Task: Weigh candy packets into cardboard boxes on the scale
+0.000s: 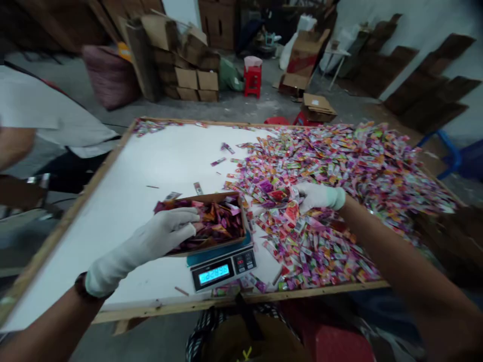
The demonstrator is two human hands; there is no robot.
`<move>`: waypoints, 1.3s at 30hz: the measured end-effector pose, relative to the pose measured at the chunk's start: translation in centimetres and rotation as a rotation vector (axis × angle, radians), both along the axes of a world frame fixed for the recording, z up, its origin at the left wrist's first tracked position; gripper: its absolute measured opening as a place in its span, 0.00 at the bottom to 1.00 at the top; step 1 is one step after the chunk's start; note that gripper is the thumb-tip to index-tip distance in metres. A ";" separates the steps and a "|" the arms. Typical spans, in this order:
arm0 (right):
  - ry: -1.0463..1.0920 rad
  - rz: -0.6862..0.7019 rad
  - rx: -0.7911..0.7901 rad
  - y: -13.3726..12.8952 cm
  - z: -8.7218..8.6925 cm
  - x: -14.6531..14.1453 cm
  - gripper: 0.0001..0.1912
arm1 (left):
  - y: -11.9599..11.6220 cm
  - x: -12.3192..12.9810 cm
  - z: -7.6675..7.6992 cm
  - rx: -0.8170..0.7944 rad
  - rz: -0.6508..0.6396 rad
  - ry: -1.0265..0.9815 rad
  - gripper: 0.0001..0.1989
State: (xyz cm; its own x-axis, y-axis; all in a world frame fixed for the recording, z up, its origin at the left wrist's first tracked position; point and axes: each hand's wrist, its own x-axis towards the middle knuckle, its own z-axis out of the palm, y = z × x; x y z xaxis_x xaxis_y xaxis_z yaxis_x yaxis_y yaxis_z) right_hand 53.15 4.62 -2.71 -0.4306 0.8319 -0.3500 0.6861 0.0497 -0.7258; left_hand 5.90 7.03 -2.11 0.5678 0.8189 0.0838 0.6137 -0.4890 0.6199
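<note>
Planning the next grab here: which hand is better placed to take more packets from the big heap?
Probably the right hand: it is down at the heap of packets. The left hand is at the open box on the scale, farther from the heap.

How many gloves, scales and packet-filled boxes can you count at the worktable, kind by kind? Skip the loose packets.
White gloves: 2
Digital scale: 1
Packet-filled box: 1
Total: 4
</note>
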 end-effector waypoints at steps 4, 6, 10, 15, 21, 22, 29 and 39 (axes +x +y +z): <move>0.125 0.340 0.136 4.2 5.0 -11.6 0.18 | -1.7 -2.9 1.3 -0.005 0.245 -0.166 0.26; -0.056 0.414 0.211 5.2 4.3 -19.1 0.26 | -2.0 -3.6 -0.2 0.034 0.321 -0.259 0.32; -0.500 0.551 0.222 5.2 -2.3 -30.7 0.32 | -2.3 -3.0 -4.7 0.134 0.176 -0.120 0.33; -0.571 0.599 0.181 4.7 -6.9 -33.9 0.38 | -3.3 -2.5 -6.3 0.251 0.130 -0.056 0.24; -0.452 0.618 0.157 4.7 -1.4 -29.0 0.50 | -2.3 -4.3 -3.4 0.276 0.377 -0.300 0.19; -0.348 0.574 0.213 4.1 -0.3 -27.3 0.47 | -1.6 -4.8 -3.2 0.276 0.437 -0.344 0.20; 0.149 -0.155 0.513 -3.7 2.5 -12.4 0.27 | 4.1 -7.5 -6.2 -0.236 0.826 -0.607 0.41; 0.052 -0.317 0.464 -8.9 0.5 -9.5 0.26 | 8.7 -4.7 -6.2 -0.748 0.680 -0.292 0.42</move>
